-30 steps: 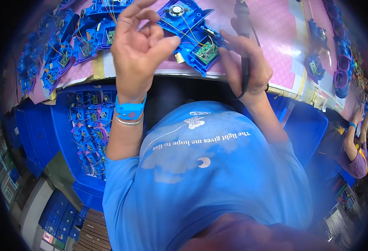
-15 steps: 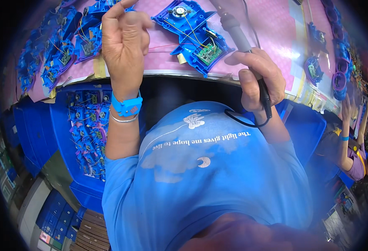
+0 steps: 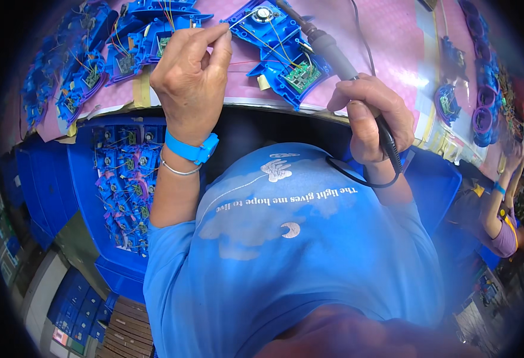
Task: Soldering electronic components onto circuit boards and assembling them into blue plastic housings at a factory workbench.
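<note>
Two hands work at the far edge of a pink bench point(image 3: 387, 36). Left hand point(image 3: 190, 77) has its fingers pinched together on a thin wire point(image 3: 241, 18), which runs right toward an open blue casing point(image 3: 280, 53) lying on the bench just right of that hand. Right hand point(image 3: 372, 116) is clamped around the handle of a soldering iron point(image 3: 327, 48); the iron slants up and left over the casing, and its tip is cut off near the top rim, so whether it touches anything cannot be told. Inside the casing sit a small green board point(image 3: 300, 74) and a round speaker point(image 3: 263, 13), with fine wires between them too small to trace. A black cord point(image 3: 363, 179) loops from the iron across the blue shirt point(image 3: 297, 250), which hides the near bench edge. The left wrist wears a blue strap point(image 3: 190, 149) and a thin bangle.

More blue casings point(image 3: 107, 53) crowd the far left of the bench, bent by the lens. Below the bench on the left, a blue crate point(image 3: 95, 191) holds many small blue and purple parts. At far right another person's arm point(image 3: 500, 203) shows, blurred, beside stacked purple rings point(image 3: 482, 113).
</note>
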### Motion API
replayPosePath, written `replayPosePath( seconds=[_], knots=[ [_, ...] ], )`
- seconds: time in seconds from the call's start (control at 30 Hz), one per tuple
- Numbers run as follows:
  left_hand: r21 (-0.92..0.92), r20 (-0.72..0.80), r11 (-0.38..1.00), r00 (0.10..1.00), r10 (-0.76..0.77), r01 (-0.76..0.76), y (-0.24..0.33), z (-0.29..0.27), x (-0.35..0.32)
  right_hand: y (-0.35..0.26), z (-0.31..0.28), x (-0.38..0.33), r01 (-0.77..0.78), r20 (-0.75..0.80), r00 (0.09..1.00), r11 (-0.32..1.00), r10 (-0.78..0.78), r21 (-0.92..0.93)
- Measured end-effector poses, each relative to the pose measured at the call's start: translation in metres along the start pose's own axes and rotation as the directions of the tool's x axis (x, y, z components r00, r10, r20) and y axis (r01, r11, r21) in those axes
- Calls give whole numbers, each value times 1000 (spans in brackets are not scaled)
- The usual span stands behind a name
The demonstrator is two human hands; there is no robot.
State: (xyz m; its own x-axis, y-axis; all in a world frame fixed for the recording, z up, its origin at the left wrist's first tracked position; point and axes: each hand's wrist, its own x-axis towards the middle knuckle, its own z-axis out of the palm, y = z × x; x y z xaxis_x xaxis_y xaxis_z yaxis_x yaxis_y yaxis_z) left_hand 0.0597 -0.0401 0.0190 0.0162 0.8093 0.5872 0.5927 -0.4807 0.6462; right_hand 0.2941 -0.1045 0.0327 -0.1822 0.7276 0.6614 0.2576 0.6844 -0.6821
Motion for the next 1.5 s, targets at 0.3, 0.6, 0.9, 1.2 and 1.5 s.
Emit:
replayPosePath(
  seconds=[0.3, 0.6, 0.9, 1.2, 1.5],
  knots=[
    [101, -33, 981, 985, 170, -166, -4, 2, -5, -2, 4, 1, -40, -35, 999, 999, 39, -30],
    [96, -19, 978, 982, 188, -185, -9, 4, -8, -5, 7, 5, -74, 42, 996, 989, 79, -124],
    [77, -15, 976, 979, 205, -204, -11, 6, -7, -4, 6, 3, -114, 43, 992, 985, 121, -132],
    [84, -4, 979, 982, 189, -188, -9, 9, -7, -6, 6, 4, -113, 51, 991, 984, 121, -142],
    [132, -26, 969, 977, 213, -208, -11, 4, -7, -3, 2, 4, -50, 20, 999, 999, 50, -15]
  ],
)
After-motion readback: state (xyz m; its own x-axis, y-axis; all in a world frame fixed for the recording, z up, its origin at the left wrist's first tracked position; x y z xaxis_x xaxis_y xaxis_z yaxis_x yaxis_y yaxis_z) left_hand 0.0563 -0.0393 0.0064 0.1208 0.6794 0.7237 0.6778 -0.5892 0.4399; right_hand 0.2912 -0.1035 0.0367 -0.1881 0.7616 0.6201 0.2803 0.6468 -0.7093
